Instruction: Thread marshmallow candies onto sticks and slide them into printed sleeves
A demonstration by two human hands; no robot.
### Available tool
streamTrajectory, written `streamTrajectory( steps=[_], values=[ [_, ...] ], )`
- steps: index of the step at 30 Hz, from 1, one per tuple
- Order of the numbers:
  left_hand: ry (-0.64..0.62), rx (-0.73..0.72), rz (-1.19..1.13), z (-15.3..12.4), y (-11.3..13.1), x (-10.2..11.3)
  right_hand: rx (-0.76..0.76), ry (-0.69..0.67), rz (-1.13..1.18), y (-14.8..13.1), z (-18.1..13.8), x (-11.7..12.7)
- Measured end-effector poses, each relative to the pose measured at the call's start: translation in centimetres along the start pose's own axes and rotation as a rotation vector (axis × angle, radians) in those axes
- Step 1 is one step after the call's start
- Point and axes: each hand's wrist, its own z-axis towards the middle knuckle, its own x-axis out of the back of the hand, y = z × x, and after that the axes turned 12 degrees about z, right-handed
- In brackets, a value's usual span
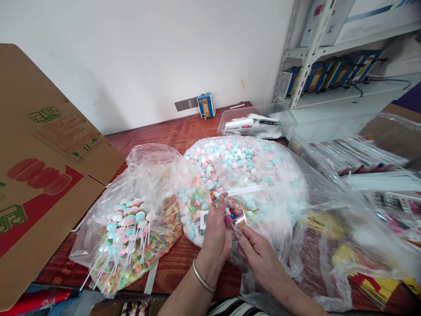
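Observation:
My left hand (217, 226), with a bracelet on the wrist, is closed around a small, shiny, colourful plastic wrapper (240, 217). The fingers of my right hand (256, 251) pinch its near edge. What is inside the wrapper is hidden by my fingers. A white stick (245, 190) reaches out to the right just beyond my left fingertips; I cannot tell whether that hand holds it. Behind both hands lies a large clear bag (276, 175) full of pink, blue and white candies. Left of it, marshmallow lollipops (128, 221) on white sticks rest on a bag of ring-shaped gummies (173, 219).
A cardboard box (49, 131) stands along the left side. Clear bins with pens (240, 123) and stacked cards (355, 153) are at the back right. Yellow packets (375, 287) lie under plastic at the right. A blue device (206, 105) stands by the wall.

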Motion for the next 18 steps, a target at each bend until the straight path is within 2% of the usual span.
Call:
streamTrajectory(
  steps=[4,9,14,18],
  values=[
    [-0.072,0.068,0.023,-1.1,-1.1,0.7,-0.016,0.027,0.154,0.3,0.3,-0.1],
    [0.003,0.089,0.059,-1.9,-2.7,0.7,-0.055,0.067,0.231,0.5,0.6,-0.1],
    [0.020,0.063,0.119,-2.0,-3.7,0.7,0.078,0.186,0.130,0.2,0.7,-0.1],
    [0.002,0.053,0.164,-2.0,-4.1,0.9,0.084,0.257,0.240,-0.3,1.1,-0.2]
  ],
)
